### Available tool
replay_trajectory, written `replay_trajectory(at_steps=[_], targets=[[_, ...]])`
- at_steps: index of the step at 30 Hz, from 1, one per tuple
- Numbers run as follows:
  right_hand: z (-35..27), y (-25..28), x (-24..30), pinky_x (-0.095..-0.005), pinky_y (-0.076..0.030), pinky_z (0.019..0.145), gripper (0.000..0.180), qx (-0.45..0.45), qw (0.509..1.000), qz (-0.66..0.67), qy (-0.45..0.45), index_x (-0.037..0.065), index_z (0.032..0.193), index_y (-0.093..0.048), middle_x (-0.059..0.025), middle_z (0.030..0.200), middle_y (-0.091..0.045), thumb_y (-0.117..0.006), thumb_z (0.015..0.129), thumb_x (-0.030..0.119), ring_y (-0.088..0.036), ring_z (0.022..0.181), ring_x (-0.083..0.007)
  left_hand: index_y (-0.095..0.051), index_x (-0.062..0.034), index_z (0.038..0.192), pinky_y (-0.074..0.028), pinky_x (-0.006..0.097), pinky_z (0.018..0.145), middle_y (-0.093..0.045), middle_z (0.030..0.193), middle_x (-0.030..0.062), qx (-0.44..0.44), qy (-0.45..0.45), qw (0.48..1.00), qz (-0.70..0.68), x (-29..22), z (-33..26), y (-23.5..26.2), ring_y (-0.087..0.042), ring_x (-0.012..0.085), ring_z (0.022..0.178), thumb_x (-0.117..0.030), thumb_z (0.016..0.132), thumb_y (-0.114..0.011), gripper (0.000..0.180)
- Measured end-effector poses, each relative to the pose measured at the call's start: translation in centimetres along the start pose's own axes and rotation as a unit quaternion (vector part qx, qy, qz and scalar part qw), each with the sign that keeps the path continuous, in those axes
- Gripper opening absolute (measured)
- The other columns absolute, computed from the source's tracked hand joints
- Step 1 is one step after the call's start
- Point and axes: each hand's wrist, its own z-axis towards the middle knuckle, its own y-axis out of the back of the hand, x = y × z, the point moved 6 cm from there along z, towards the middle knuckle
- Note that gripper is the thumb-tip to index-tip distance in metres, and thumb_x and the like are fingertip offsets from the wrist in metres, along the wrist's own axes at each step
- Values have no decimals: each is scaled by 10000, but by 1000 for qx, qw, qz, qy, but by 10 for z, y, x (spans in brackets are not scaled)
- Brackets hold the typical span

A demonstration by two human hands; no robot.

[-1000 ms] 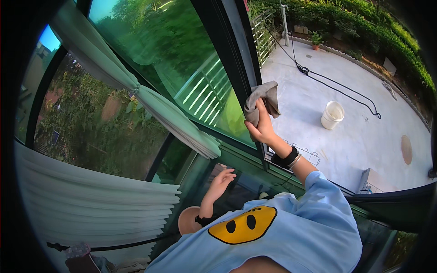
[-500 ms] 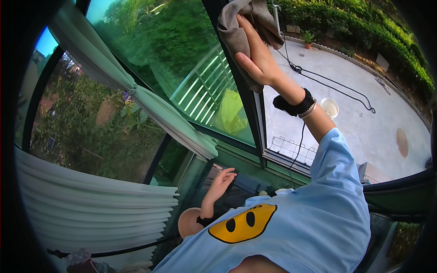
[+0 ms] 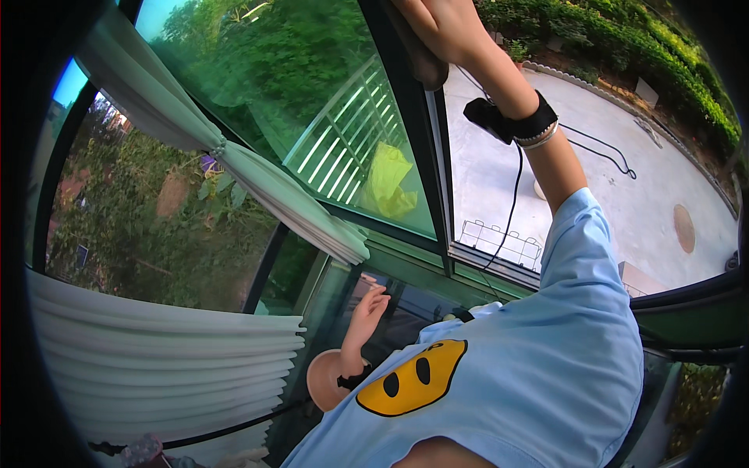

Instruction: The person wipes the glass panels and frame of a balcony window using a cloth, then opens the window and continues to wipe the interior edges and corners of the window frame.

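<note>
My right hand (image 3: 446, 30) is raised at the top edge, pressing a grey-brown cloth (image 3: 426, 65) against the dark upright frame (image 3: 440, 195) of a window. Only the cloth's lower part shows, and the fingertips are cut off by the picture's edge. A black watch (image 3: 511, 121) and a thin bracelet circle that wrist. My left hand (image 3: 367, 316) hangs low in front of dark glass, holding nothing, with its fingers loosely bent and partly apart. A black band (image 3: 355, 380) is on its wrist.
A pale curtain (image 3: 179, 117), tied in its middle, hangs left of the glass pane. Another pale curtain (image 3: 164, 351) lies lower left. A round pinkish object (image 3: 324, 380) is beside my left wrist. Outside are a white railing (image 3: 343, 140), a yellow-green bag (image 3: 390, 183) and a wire rack (image 3: 499, 243).
My right hand and the cloth have moved upward along the frame, partly out of view. My left hand has shifted slightly left and down.
</note>
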Motion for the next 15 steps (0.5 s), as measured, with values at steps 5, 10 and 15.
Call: replay_trajectory(at_steps=[5,10,15], targets=[[-75,-16,-23,-384,-298,979,656,97,987,13,-127,-40,1334,-191,-270,1298,-337,-418,866,359,-350,1192,-399,-443,11,1184,-416,243,845,-584,1033,130,-50,-6,999,3,-3,-11,6,-546,157,972,-101,889,-489,319],[-162,-35,-13,-398,-303,979,708,75,986,6,-147,-57,1342,-147,-284,1291,-342,-413,863,390,-366,1181,-405,-451,2,1180,-432,253,836,-593,1014,130,-77,-6,997,-15,19,-30,18,-569,165,942,-89,877,-508,322],[-235,-46,0,-411,-246,1015,714,143,969,33,-200,-70,1341,-109,-297,1323,-271,-484,839,273,-288,1230,-413,-461,-2,1167,-435,250,825,-603,990,126,-79,6,997,0,23,-33,17,-577,164,918,-84,876,-511,306]])
